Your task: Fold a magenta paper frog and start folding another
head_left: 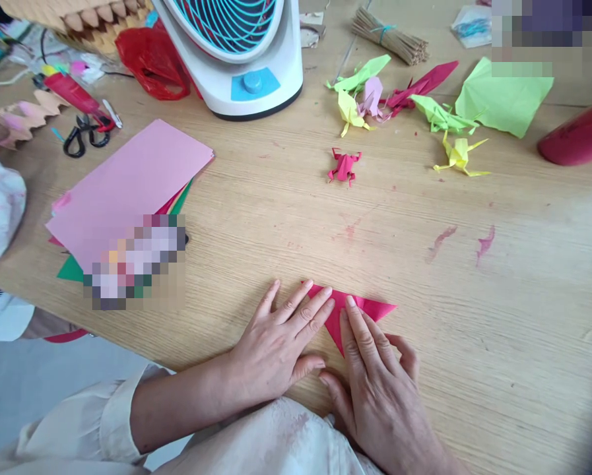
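Note:
A folded pinkish-red sheet of paper [336,323], triangular in outline, lies on the wooden table near its front edge. My left hand [276,336] rests flat with fingers spread, its fingertips on the paper's upper left part. Across the middle and right of the paper, my right hand [375,369] presses with its fingers stretched out; its little finger is bent. Parts of the paper are hidden beneath both hands. Farther up the table sits a small red origami frog [344,166].
Pink paper sheets [137,178] are stacked at left, near black-handled scissors [80,137]. A white fan [256,72] stands at the back. Several origami figures, including a yellow one [459,156], lie at back right beside green paper [503,99] and a red cylinder [577,135].

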Tool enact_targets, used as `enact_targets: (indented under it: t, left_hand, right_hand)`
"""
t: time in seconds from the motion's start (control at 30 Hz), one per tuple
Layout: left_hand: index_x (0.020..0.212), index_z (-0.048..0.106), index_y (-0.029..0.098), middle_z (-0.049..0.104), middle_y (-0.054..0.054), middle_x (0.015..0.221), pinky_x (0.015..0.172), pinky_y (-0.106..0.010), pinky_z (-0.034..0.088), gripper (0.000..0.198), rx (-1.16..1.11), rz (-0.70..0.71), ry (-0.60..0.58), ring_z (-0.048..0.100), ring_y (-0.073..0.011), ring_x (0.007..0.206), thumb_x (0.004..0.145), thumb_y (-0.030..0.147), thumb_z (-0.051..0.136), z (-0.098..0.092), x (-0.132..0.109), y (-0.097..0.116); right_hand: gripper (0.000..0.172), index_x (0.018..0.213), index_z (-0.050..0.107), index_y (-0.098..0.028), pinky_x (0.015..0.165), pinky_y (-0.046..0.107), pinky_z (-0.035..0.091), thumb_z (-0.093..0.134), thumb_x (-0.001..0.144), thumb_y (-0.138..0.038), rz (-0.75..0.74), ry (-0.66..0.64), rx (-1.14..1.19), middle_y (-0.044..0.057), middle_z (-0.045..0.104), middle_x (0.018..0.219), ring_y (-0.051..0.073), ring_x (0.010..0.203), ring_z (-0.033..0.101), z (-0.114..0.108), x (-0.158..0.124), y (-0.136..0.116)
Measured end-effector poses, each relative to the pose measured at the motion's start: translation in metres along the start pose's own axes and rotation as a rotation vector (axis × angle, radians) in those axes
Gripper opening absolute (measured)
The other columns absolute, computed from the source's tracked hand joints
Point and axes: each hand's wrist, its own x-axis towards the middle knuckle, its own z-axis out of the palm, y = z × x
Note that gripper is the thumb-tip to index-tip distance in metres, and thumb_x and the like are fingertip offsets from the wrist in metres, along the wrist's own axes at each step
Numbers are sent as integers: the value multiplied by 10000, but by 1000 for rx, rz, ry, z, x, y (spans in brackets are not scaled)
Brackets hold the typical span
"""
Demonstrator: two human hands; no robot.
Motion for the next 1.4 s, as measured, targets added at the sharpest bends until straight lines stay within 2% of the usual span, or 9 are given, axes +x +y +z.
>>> enact_targets:
  t: [0.13, 0.33, 0.6, 0.83, 0.97, 1.17, 1.3, 1.4]
  left_hand:
    - [1547, 249, 142, 187, -63, 1641, 1221, -510, 31, 706, 0, -11, 31, 167, -249, 1506, 988, 567, 332, 3, -1, 0]
    - [1513, 316, 65, 231, -148, 1620, 1206, -536, 100, 739, 34, -78, 72, 209, -284, 1495, 985, 582, 307, 10, -5, -1]
    - [1521, 327, 97, 254, -116, 1618, 1179, -525, 181, 735, 46, -148, 110, 259, -332, 1469, 975, 590, 327, 7, -5, -2]
    - [1511, 326, 75, 315, -141, 1593, 1144, -466, 257, 706, 5, -157, 123, 301, -281, 1457, 987, 547, 363, 10, -7, -14]
    - [1487, 380, 88, 388, -154, 1554, 1096, -448, 315, 688, -9, -149, 145, 351, -285, 1427, 978, 550, 397, 8, -6, -20]
    - [1481, 394, 103, 402, -153, 1546, 1104, -457, 309, 638, -90, -157, 165, 355, -278, 1425, 986, 505, 412, 7, -6, -21]
    - [1526, 309, 139, 396, -145, 1551, 1151, -469, 274, 612, -203, -140, 164, 341, -267, 1440, 1008, 456, 376, 7, -11, -27]
    - [1554, 226, 149, 445, -147, 1516, 1138, -424, 332, 585, -313, -153, 218, 398, -228, 1406, 1031, 394, 323, 4, -14, -37]
  right_hand:
    - [577, 1397, 486, -14, 972, 449, 330, 453, 994, -426, -2, 9, -2, 214, 415, 1521, 298, 1291, 502, 1, 0, 0]
    - [556, 1392, 495, -24, 975, 451, 328, 452, 994, -410, 6, 15, -6, 216, 440, 1506, 298, 1277, 518, 0, -1, -2]
    - [573, 1402, 484, -27, 1001, 455, 325, 452, 997, -432, 12, 3, -28, 210, 407, 1531, 299, 1302, 489, 1, -1, -2]
    - [607, 1435, 448, -22, 1010, 467, 327, 451, 992, -437, 17, 0, -37, 207, 387, 1545, 293, 1279, 504, 1, 0, -1]
    - [571, 1407, 486, -34, 1047, 473, 309, 454, 993, -427, 1, 8, -34, 189, 392, 1548, 288, 1303, 484, 1, 0, 1]
    - [593, 1446, 441, -49, 1058, 485, 310, 444, 996, -435, 4, -15, -38, 184, 377, 1558, 293, 1324, 469, 0, 2, 3]
    - [551, 1406, 494, -59, 1044, 480, 330, 444, 996, -424, 12, -13, -42, 188, 380, 1556, 298, 1308, 487, 0, 2, 2]
    - [538, 1399, 504, -67, 1053, 478, 331, 446, 995, -418, 9, -6, -43, 179, 392, 1552, 296, 1313, 486, 0, 1, 2]
